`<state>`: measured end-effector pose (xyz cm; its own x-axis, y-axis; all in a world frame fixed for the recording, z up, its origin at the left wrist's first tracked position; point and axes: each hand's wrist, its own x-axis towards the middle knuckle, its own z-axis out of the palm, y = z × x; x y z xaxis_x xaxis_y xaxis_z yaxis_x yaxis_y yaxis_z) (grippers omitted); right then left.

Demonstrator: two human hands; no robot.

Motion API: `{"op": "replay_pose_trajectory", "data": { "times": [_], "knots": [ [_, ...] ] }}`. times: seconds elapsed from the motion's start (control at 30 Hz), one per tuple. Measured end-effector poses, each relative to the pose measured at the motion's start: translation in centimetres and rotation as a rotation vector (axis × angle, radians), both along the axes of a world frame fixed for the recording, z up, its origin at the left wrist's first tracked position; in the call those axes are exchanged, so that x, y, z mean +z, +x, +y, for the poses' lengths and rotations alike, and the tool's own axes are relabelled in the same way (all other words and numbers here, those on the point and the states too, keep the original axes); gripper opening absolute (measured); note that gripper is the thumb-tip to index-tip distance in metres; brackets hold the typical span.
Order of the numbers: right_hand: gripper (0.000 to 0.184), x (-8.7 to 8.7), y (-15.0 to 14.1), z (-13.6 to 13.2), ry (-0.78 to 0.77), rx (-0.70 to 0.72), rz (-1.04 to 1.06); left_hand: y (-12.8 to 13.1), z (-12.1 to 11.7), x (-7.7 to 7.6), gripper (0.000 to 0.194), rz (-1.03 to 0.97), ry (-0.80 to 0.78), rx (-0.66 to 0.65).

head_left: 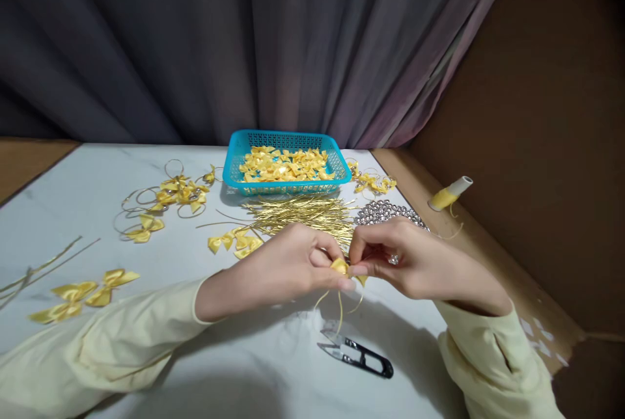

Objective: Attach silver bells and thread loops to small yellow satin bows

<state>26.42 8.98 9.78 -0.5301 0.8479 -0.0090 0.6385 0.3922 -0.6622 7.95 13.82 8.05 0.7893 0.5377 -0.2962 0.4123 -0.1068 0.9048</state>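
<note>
Both my hands meet over the middle of the white table. My left hand (297, 263) pinches a small yellow ribbon bow (339, 267) between thumb and fingers. From the other side my right hand (398, 259) grips the same bow, its fingertips closed at the knot. A shiny silver bell (393, 259) shows by the right fingers; how it is held is unclear. Thin yellow cord ends (340, 311) hang below the bow. Black-handled thread snips (359, 352) lie on the table just beneath, blades toward the left. My fingers hide part of the bow.
A blue plastic basket (288, 189) full of yellow bows stands at the back. Before it lie gold twist ties (303, 214) and a pile of silver bells (388, 212). Finished-looking looped bows (180, 192) and loose bows (97, 289) lie left. A yellow thread spool (444, 198) is right.
</note>
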Motion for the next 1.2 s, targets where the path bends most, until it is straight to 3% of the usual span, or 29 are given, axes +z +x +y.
{"op": "replay_pose_trajectory", "data": {
  "times": [0.63, 0.87, 1.2],
  "knots": [
    [0.011, 0.1, 0.0, -0.3, 0.016, -0.128, 0.068, -0.4, 0.3, 0.4, 0.032, 0.024, -0.003, -0.015],
    [0.009, 0.1, 0.0, -0.3, -0.008, -0.146, 0.125, -0.6, 0.3, 0.9, 0.018, -0.022, -0.045, 0.020],
    [0.011, 0.1, 0.0, -0.6, 0.086, -0.188, 0.088, -0.5, 0.3, 1.4, 0.016, 0.010, -0.039, 0.045]
  ]
}}
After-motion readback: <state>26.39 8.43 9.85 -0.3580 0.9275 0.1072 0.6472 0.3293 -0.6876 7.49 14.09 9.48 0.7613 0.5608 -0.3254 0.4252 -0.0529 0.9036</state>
